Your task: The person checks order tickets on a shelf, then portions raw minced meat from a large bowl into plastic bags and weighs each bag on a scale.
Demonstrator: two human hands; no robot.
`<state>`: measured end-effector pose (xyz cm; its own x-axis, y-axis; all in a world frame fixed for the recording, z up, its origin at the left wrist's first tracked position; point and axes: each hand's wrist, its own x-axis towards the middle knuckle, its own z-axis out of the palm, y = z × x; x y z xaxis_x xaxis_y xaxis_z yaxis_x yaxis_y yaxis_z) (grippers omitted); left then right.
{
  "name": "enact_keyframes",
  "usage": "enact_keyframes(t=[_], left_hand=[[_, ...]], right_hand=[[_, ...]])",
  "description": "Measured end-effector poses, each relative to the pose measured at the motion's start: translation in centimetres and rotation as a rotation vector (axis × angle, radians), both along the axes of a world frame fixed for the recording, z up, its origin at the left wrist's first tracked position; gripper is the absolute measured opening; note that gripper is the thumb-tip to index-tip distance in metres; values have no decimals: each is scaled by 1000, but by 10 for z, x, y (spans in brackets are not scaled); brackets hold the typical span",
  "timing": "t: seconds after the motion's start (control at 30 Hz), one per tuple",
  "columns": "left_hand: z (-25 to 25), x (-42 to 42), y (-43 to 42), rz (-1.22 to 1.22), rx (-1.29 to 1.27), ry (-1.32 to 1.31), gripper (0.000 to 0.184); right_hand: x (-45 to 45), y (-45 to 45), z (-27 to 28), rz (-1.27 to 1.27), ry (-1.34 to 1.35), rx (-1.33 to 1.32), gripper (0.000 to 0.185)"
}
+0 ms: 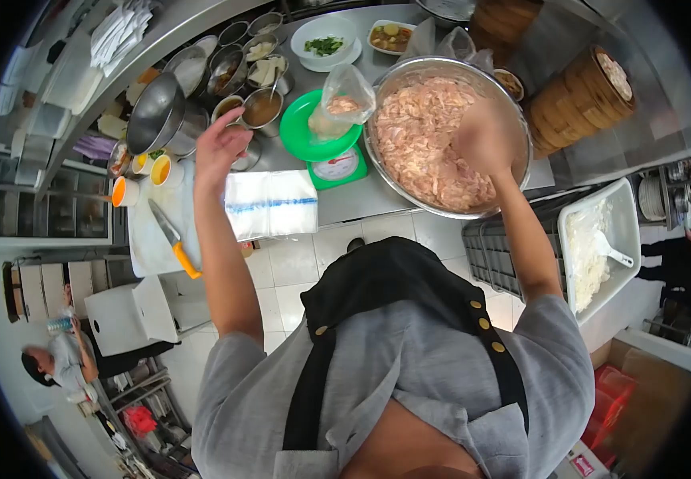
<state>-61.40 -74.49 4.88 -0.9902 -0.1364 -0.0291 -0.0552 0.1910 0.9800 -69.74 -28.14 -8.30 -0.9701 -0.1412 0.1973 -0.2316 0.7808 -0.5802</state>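
Pink meat (417,136) under right hand (483,140)

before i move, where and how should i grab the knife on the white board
Best gripped by its orange handle, likely with the left hand, coming from your own side: the knife lies flat with that handle toward you at the near edge of the white board, and the blade points away. Keep well behind the blade.
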Motion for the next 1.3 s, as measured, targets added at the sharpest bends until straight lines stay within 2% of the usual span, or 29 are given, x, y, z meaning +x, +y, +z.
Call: enact_keyframes(t=[0.03,0.07,0.13,0.3,0.4,0.43,0.47,0.57,0.63,0.7,0.73,0.8,0.83,0.87,0.9,0.93,0.97,1.03,1.07,1.1,1.13,1.2,1.23,1.3], left_hand=[[-2,0,-1,-20,1,2,45],[-6,1,-5,-8,7,9,45],[-12,4,-13,7,21,21,46],[-13,13,-17,11,-12,-7,48],[-19,11,-3,-2,-86,4,54],[-23,11,2,-10,-137,24,57],[-28,6,7,-53,-251,80,68],[-32,-6,42,-55,-310,57,76],[-49,-24,74,-55,-554,389,83],[-55,-47,108,-46,-840,687,64],[-60,-73,106,-32,-837,698,64],[-67,-134,100,-146,-495,590,39],[-53,-152,101,-132,-490,611,39],[-35,-168,104,-54,-415,526,30],[-21,-178,108,18,-339,437,22],[-11,-186,112,39,-261,380,23],[-12,-201,114,34,-255,395,23],[-26,-229,122,-53,-8,349,20],[-35,-242,130,12,-228,436,19],[-46,-249,136,-40,-122,435,20],[-130,-326,117,-303,829,314,25],[-129,-287,161,21,-293,365,26],[-118,-272,171,13,-294,377,26],[-94,-262,185,-359,48,52,27]], right_hand=[[0,4,5,-90,-131,-123,14],[4,7,15,-109,-127,-122,14],[8,9,39,-4,-329,-687,8],[31,5,97,-18,-250,-776,8],[31,16,102,-45,-107,-744,6],[33,17,105,-49,-105,-758,6],[36,16,110,-45,-85,-775,6],[40,19,99,-36,-81,-791,5],[39,20,85,-23,-96,-780,6],[43,18,68,-30,-172,-777,6],[43,17,54,-51,-155,-726,7],[48,16,35,-59,-117,-579,10],[47,23,14,-20,-120,-513,12],[57,18,14,-86,-97,-509,10],[71,12,33,-75,-195,-571,8],[77,13,28,-83,-124,-476,8],[81,12,25,-96,-144,-492,8],[91,11,20,-177,-133,-426,7],[94,11,17,-179,-113,-456,6],[95,12,15,-181,-91,-487,6],[96,12,14,-180,-84,-499,5],[97,11,13,-197,-91,-471,5],[96,10,14,-202,-107,-440,5],[95,8,12,-212,-51,-392,5]])
